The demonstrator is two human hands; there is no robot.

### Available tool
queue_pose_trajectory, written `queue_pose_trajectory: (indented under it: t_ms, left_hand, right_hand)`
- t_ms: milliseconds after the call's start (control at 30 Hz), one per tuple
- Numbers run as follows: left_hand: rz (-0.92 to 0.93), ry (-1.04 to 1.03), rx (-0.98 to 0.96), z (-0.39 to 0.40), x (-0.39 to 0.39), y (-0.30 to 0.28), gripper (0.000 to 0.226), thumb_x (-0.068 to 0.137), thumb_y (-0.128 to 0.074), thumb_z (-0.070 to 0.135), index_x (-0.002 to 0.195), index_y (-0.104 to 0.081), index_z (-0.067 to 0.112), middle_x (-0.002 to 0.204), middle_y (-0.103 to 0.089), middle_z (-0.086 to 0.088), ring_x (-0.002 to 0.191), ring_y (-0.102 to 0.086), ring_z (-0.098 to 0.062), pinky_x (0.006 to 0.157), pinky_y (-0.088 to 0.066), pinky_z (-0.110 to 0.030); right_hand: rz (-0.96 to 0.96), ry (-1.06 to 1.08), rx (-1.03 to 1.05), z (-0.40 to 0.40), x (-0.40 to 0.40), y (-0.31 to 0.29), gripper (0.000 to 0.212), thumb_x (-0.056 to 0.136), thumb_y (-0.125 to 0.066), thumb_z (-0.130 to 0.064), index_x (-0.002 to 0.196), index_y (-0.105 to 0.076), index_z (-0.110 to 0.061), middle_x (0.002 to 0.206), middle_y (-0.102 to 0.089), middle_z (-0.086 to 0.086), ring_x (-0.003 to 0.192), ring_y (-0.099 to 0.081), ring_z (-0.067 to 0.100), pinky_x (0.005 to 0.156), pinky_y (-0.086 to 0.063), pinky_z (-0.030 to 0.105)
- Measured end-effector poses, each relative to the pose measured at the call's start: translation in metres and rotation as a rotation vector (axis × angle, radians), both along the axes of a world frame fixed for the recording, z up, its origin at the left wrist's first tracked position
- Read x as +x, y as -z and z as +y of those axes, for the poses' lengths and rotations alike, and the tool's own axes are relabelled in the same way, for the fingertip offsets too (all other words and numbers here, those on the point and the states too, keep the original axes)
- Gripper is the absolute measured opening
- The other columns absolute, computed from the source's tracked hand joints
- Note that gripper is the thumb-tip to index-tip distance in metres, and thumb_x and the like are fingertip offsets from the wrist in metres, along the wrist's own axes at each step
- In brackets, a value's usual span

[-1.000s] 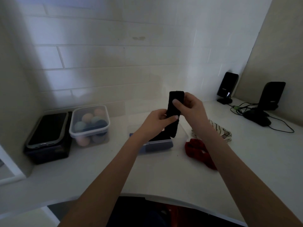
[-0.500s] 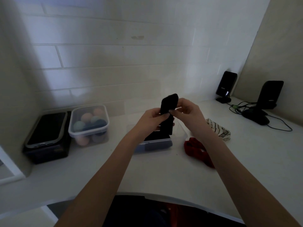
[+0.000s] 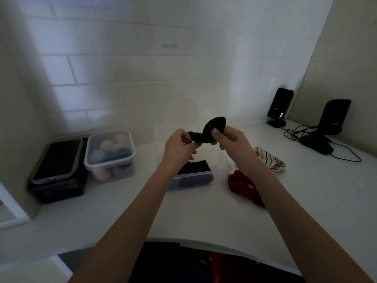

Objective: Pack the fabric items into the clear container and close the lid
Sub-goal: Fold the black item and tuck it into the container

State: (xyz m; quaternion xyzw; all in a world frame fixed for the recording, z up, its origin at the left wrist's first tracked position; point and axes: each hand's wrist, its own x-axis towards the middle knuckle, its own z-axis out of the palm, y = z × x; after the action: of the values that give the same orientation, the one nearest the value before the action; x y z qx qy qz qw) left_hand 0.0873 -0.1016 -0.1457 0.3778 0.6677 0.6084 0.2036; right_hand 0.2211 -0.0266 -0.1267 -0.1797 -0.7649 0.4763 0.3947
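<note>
White desk [image 3: 204, 217] against tiled wall: both hands, left [image 3: 179, 148] and right [image 3: 230, 144], pinch a black sock [image 3: 212, 129], lately upright, now rolled over the open clear container [image 3: 204, 176] mid-desk, red fabric [image 3: 242, 184] unpacked.

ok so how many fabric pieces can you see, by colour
black: 2, one held in both hands, one in the open container
red: 1
striped white: 1
total: 4
</note>
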Motion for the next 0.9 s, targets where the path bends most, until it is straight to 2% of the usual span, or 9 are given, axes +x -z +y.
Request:
queue_pose_trajectory:
  t_ms: [67, 100, 167, 200, 367, 500, 567, 700, 900]
  left_hand:
    - [-0.318, 0.095, 0.034, -0.002, 0.003, -0.006, 0.011, 0.089, -0.056, 0.004, 0.098, -0.049, 0.004, 0.099, -0.064, -0.022, 0.069, -0.067, -0.02, 0.054, -0.058, -0.024]
    - [-0.49, 0.131, 0.058, -0.002, 0.003, -0.01, 0.015, 0.092, -0.047, 0.0, 0.107, -0.049, 0.0, 0.102, -0.064, -0.026, 0.073, -0.067, -0.024, 0.057, -0.06, -0.026]
    - [-0.755, 0.169, 0.125, -0.001, 0.0, -0.013, 0.018, 0.094, -0.039, 0.001, 0.109, -0.048, -0.003, 0.095, -0.063, -0.024, 0.073, -0.065, -0.027, 0.057, -0.059, -0.029]
    - [-0.804, 0.189, 0.143, -0.001, -0.002, -0.012, 0.015, 0.094, -0.041, 0.005, 0.104, -0.05, -0.002, 0.09, -0.064, -0.021, 0.072, -0.066, -0.026, 0.056, -0.059, -0.028]
    - [-0.648, 0.283, 0.144, 0.001, -0.009, 0.0, 0.03, 0.088, -0.056, 0.001, 0.115, -0.057, -0.012, 0.085, -0.07, -0.014, 0.07, -0.07, -0.018, 0.066, -0.059, -0.023]
    - [-0.593, 0.25, 0.175, -0.001, -0.008, 0.003, 0.026, 0.088, -0.053, -0.004, 0.114, -0.059, -0.007, 0.093, -0.068, -0.016, 0.081, -0.068, -0.022, 0.065, -0.059, -0.023]
    - [-0.494, 0.27, 0.17, -0.003, -0.005, 0.005, 0.025, 0.086, -0.054, -0.006, 0.11, -0.062, -0.004, 0.094, -0.07, -0.015, 0.083, -0.07, -0.021, 0.071, -0.059, -0.023]
    - [-0.358, 0.275, 0.132, -0.004, 0.003, 0.005, 0.03, 0.084, -0.054, -0.01, 0.112, -0.063, -0.003, 0.093, -0.07, -0.015, 0.082, -0.071, -0.02, 0.077, -0.058, -0.023]
    - [-0.262, 0.28, 0.133, -0.004, 0.007, 0.006, 0.033, 0.083, -0.057, -0.01, 0.115, -0.062, -0.002, 0.098, -0.071, -0.018, 0.082, -0.072, -0.019, 0.077, -0.058, -0.022]
  right_hand:
    - [-0.033, -0.005, 0.039, -0.003, 0.001, 0.0, 0.009, 0.091, -0.059, -0.015, 0.091, -0.068, -0.016, 0.076, -0.069, 0.005, 0.064, -0.059, -0.006, 0.064, -0.044, 0.009]
    - [-0.061, -0.006, 0.069, -0.004, 0.001, 0.002, 0.009, 0.088, -0.063, -0.015, 0.089, -0.069, -0.022, 0.083, -0.072, 0.011, 0.071, -0.063, 0.003, 0.068, -0.046, 0.017]
    - [-0.145, 0.005, 0.169, -0.001, 0.0, 0.008, 0.012, 0.082, -0.07, -0.019, 0.087, -0.07, -0.03, 0.091, -0.074, 0.008, 0.081, -0.065, 0.021, 0.071, -0.047, 0.032]
    - [-0.176, 0.004, 0.215, 0.0, 0.0, 0.011, 0.012, 0.08, -0.073, -0.021, 0.087, -0.07, -0.031, 0.091, -0.074, 0.002, 0.085, -0.064, 0.021, 0.073, -0.048, 0.035]
    - [-0.249, -0.009, 0.356, -0.003, 0.001, 0.02, 0.021, 0.077, -0.075, -0.024, 0.097, -0.068, -0.027, 0.097, -0.069, -0.01, 0.1, -0.057, 0.009, 0.081, -0.045, 0.022]
    - [-0.192, 0.031, 0.247, -0.004, -0.005, 0.022, 0.022, 0.082, -0.066, -0.032, 0.097, -0.07, -0.016, 0.096, -0.069, -0.001, 0.095, -0.06, 0.016, 0.079, -0.047, 0.027]
    - [-0.162, 0.091, 0.205, -0.002, -0.009, 0.021, 0.023, 0.088, -0.062, -0.027, 0.091, -0.071, -0.006, 0.096, -0.065, 0.007, 0.09, -0.059, 0.019, 0.073, -0.046, 0.029]
    - [-0.179, 0.191, 0.172, 0.0, -0.013, 0.018, 0.042, 0.093, -0.054, -0.032, 0.074, -0.062, 0.005, 0.084, -0.055, 0.009, 0.082, -0.051, 0.018, 0.066, -0.037, 0.016]
    - [-0.074, 0.21, 0.057, 0.001, -0.014, 0.02, 0.036, 0.09, -0.059, -0.036, 0.092, -0.07, -0.002, 0.096, -0.067, 0.017, 0.083, -0.064, 0.032, 0.069, -0.049, 0.034]
